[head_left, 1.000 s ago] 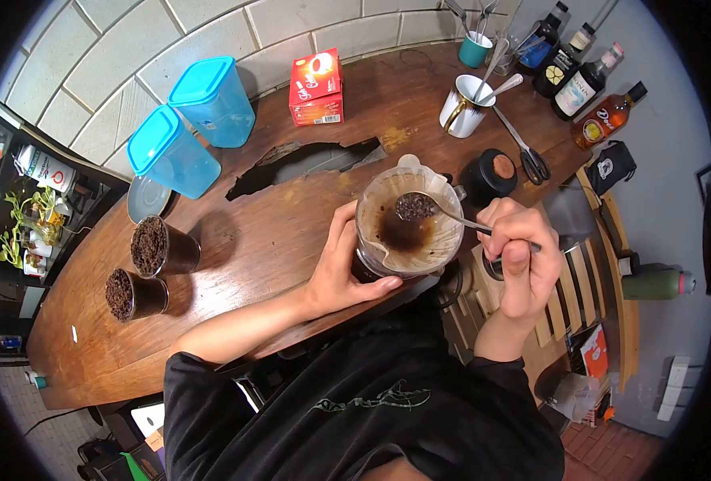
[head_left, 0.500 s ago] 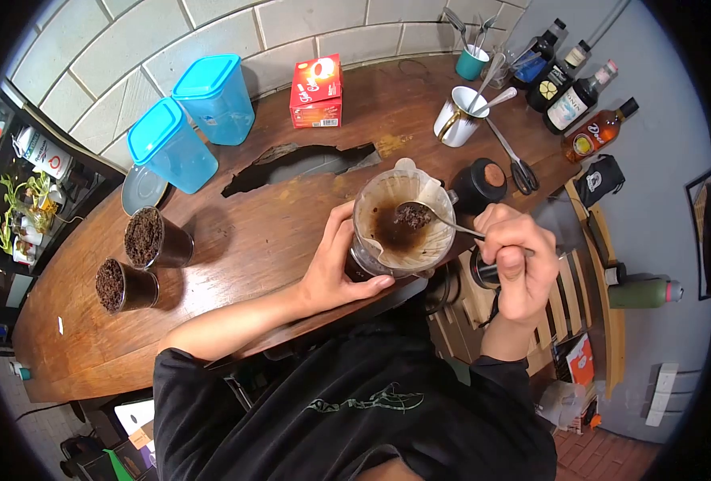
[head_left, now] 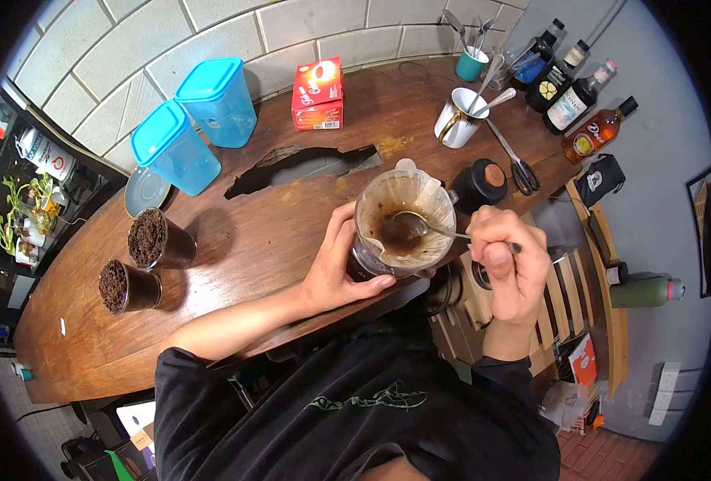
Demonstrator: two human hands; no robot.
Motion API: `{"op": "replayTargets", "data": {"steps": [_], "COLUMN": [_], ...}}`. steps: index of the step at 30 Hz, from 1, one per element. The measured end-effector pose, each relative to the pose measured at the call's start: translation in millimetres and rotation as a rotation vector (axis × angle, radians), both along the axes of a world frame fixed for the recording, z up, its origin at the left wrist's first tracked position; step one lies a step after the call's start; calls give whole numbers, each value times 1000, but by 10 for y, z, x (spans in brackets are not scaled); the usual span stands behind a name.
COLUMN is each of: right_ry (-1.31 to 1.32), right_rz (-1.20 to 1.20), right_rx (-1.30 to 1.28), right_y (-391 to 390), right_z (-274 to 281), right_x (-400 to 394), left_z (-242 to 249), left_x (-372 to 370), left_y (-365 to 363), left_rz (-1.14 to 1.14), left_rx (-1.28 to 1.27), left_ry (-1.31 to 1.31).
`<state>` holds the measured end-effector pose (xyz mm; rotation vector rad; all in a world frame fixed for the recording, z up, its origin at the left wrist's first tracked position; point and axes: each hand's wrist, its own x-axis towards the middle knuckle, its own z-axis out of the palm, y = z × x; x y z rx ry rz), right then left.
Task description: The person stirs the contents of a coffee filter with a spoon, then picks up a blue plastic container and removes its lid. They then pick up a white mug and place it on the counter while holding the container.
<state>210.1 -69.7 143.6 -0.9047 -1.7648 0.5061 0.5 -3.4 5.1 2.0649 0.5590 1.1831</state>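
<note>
My left hand [head_left: 331, 264] curves round the side of a glass coffee server [head_left: 363, 258], thumb along its near side. On top of the server sits a dripper lined with a paper filter [head_left: 431, 200], stained brown, with dark wet coffee grounds [head_left: 399, 240] at its bottom. My right hand [head_left: 511, 260] is closed on the handle of a metal spoon [head_left: 450, 234]. The spoon's bowl is down in the filter, against the grounds. Two glasses filled with dark, crumbly grounds, the farther glass [head_left: 175, 244] and the nearer glass [head_left: 143, 290], stand to the left.
A jagged hole [head_left: 303, 164] breaks the wooden counter [head_left: 267, 232] behind the dripper. Around it are blue-lidded containers [head_left: 187, 152], a red box [head_left: 318, 92], a white mug [head_left: 455, 128], scissors [head_left: 519, 168] and a dark cork-topped jar [head_left: 481, 188]. Several bottles [head_left: 584, 96] line the right wall.
The spoon, which held a heap of grounds above the filter, has gone down into it, and the heap no longer shows on it. My left hand has stayed in place.
</note>
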Motion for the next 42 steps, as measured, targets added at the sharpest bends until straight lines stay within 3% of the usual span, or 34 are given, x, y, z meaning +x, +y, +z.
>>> {"op": "replayTargets", "data": {"steps": [5,11,19,27,36,42], "right_ry": [56,-94,-89,-134,28,173], "right_rz": [18,48,-68,-43,26,-24], "right_rx": [90,-73,109,-3,-89,12], "right_y": [-24,-11,53,61,29,-13], "right_z": [42,66,57,15,-93,-102], "right_x": [-13,-58,21,11,64,20], "left_z": [5,-6,-24,-9,-13,-9], "left_x": [0,-1,1,-4,-8,0], "left_y": [-6,-2,0,1,1,4], "left_rz": [0,0,-32,-28,-31,-23], "left_rx": [-15,-14,-81,-54,-72,-50], "left_ry": [6,3,-19,-1,2,-1]}}
